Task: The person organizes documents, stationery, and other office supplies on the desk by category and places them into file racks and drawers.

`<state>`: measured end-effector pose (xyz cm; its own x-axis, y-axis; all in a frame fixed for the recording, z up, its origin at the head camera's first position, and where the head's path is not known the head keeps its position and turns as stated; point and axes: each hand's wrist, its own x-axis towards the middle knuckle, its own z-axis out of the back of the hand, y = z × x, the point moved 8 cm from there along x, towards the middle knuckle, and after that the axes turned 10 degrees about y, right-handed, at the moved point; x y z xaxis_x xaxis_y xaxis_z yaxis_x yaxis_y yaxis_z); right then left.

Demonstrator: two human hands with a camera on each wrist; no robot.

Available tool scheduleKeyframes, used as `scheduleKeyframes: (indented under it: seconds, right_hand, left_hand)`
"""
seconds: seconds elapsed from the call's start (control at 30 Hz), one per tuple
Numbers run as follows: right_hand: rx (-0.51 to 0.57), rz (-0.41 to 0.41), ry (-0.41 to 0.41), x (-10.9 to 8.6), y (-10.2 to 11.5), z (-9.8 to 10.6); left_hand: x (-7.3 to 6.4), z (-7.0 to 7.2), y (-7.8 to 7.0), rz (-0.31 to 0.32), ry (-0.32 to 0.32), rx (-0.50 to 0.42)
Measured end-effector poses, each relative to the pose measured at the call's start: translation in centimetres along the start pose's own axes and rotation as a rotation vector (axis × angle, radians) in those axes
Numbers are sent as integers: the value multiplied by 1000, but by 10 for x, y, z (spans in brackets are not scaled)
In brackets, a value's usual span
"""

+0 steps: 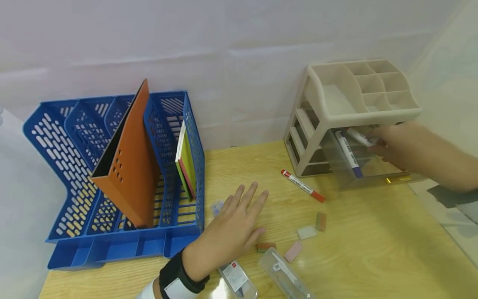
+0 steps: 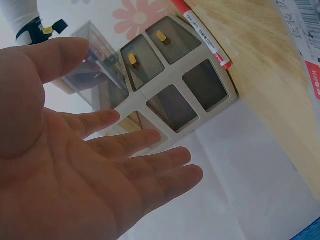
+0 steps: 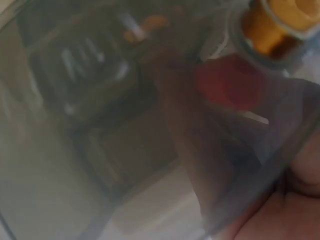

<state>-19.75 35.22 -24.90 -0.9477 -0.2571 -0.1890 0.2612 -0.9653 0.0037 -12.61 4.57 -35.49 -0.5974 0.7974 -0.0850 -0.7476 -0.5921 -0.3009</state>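
Observation:
At the pulled-out clear drawer (image 1: 351, 182) of the cream desktop organizer (image 1: 328, 112), my right hand (image 1: 392, 143) reaches in from the right. It pinches one end of a white marker (image 1: 358, 136). Beside that lies a white marker with a blue-purple cap (image 1: 349, 153), inside the drawer. A red shape (image 3: 232, 82) shows blurred through the drawer plastic in the right wrist view. My left hand (image 1: 229, 226) hovers palm down over the table with its fingers spread, holding nothing. A red-capped marker (image 1: 303, 185) lies on the table between the hands.
At left stands a blue file rack (image 1: 183, 230) with an orange folder (image 1: 134, 174) and thin notebooks (image 1: 186, 162). Small erasers (image 1: 293, 251) lie at the front, near a clear pencil case (image 1: 284, 274) and a clear box with a label (image 1: 238, 278).

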Motion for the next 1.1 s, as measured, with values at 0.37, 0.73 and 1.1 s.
scheduleKeyframes:
  seconds: [0.37, 0.73, 1.1]
  right_hand:
    - [-84, 56, -106, 4, 9, -5]
    - [-34, 35, -102, 8, 6, -12]
    - [-38, -55, 1, 3, 0, -12]
  left_hand:
    - [2, -6, 1, 5, 9, 0]
    - [3, -9, 8, 56, 9, 4]
    - [6, -7, 6, 51, -41, 17]
